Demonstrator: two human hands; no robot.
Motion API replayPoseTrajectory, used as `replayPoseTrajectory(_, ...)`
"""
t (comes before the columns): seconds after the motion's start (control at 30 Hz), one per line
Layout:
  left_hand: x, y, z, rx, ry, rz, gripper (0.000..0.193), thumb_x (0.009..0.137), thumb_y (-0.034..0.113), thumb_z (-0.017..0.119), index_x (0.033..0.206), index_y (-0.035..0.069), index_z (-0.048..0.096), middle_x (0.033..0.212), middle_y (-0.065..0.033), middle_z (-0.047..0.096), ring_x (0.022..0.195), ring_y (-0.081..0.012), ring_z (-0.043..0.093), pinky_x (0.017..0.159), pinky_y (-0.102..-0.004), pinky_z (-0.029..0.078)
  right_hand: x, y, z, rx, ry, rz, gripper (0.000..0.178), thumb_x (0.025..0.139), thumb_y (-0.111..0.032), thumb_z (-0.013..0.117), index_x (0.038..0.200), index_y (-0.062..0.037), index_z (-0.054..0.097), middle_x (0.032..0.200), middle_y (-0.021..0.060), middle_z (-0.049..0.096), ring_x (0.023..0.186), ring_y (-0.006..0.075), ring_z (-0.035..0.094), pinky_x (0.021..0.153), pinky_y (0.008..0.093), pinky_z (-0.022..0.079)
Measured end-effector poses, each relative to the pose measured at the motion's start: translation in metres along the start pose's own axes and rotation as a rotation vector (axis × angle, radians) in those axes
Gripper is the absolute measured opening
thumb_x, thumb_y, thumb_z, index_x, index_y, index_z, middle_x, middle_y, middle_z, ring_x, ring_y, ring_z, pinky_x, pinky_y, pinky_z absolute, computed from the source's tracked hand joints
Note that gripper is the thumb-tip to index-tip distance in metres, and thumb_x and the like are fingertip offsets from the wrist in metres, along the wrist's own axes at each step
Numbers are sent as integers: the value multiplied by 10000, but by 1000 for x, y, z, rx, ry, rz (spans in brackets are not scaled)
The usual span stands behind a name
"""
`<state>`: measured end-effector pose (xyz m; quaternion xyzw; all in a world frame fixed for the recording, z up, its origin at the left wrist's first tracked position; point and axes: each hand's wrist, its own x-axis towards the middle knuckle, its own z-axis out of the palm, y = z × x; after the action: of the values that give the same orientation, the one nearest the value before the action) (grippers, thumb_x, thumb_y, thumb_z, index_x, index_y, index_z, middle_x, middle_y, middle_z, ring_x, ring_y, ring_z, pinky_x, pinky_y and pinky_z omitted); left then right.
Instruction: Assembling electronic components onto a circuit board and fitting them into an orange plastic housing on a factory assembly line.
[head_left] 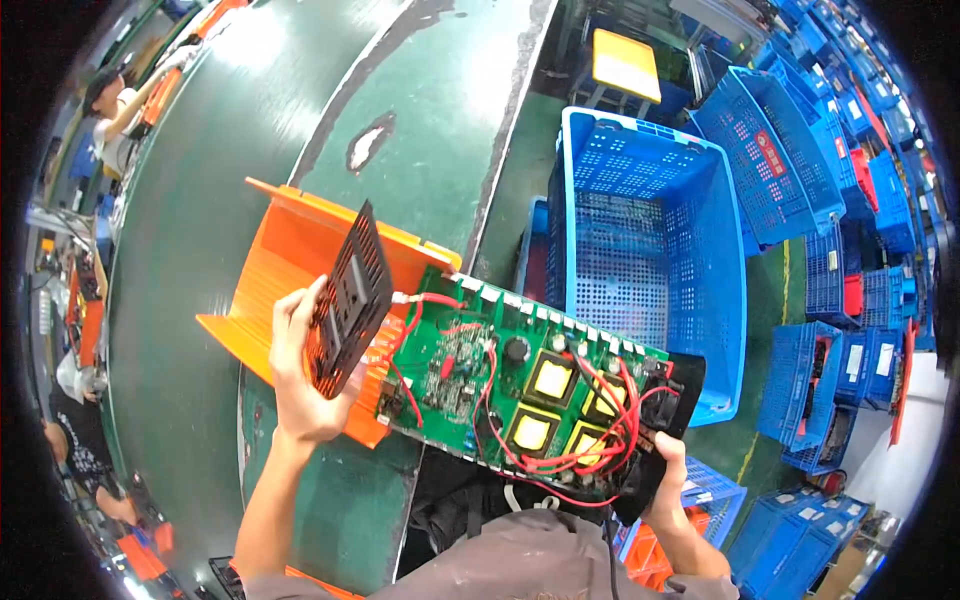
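Observation:
A long green circuit board (455, 345) with yellow-topped transformers and red wires hangs level in front of me. My left hand (305, 370) grips a black slotted end panel (350, 305), tilted upright at the board's left end, and red wires run from the board toward it. My right hand (668, 480) is closed on a black end panel (690, 385) at the board's right end. Beneath and behind the left end lies an orange housing (270, 260), its channel shape partly hidden by the panel and my hand.
A large blue crate (650, 240) stands to the right of the green bench (200, 330). More blue crates (805, 385) are stacked at far right, and a yellow-topped stool (625, 65) is behind. Two people (110, 115) work along the left side.

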<state>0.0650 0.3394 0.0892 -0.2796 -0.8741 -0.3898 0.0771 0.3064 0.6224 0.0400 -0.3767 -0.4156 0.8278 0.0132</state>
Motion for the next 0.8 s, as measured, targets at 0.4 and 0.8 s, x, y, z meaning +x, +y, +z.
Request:
replayPoseTrajectory(0.4,3,-24,-8,-237,75,-276,702,807,461,534,1220,-104,476,1239,-196,494,1208,-297,449,1052,-409,309,-1,52,-55,9,16,46,835,760,-457,526,1384,53,307,1352,215,438,1223,319,470,1054,431,363)
replayPoseTrajectory(0.8,152,42,20,128,-521,230,318,700,189,645,933,-26,628,962,-152,633,943,-287,599,873,-396,427,-21,7,-24,122,225,226,644,798,-309,570,1316,37,406,1227,177,545,1103,305,555,970,401,439)
